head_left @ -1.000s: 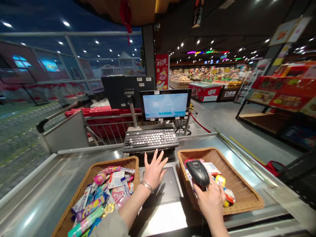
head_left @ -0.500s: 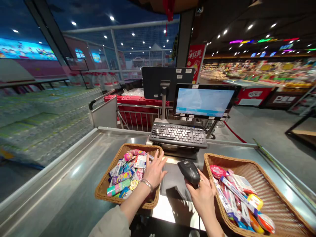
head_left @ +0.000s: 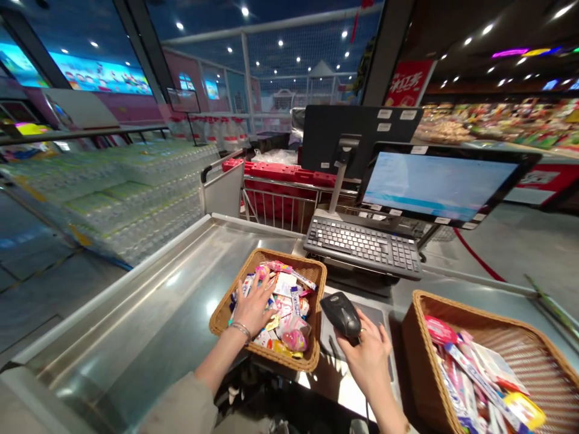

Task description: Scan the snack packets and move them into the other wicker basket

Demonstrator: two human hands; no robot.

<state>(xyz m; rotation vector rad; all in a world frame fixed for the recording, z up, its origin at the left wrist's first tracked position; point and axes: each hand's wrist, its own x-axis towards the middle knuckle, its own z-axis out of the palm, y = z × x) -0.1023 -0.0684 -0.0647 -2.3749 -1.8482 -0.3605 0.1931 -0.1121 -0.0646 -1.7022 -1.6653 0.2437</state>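
My left hand [head_left: 254, 306] is spread over the left wicker basket [head_left: 322, 283], its fingers apart above the packaged sweets. Inside that basket lie a pink round-wrapped candy [head_left: 295, 339], a white packet [head_left: 286, 283] and several other colourful wrappers; my hand covers some on the left side. A black barcode scanner [head_left: 342, 314] is held in my right hand [head_left: 368, 355], between the two baskets and above the counter plate. To its right stands another wicker basket [head_left: 409, 325] with a red packet [head_left: 439, 330], long wrapped sticks and a yellow pack [head_left: 525, 410].
A black keyboard [head_left: 364, 246] and a lit monitor [head_left: 441, 184] stand behind the scanner, with a second dark screen [head_left: 362, 135] seen from its back. The metal counter [head_left: 172, 313] has a raised edge. Beyond it are a cart [head_left: 280, 202] and stacked bottles [head_left: 136, 187].
My left hand has shifted from the right side of the left basket to its left side, uncovering sweets. The view has turned left. The scanner remains in my right hand.
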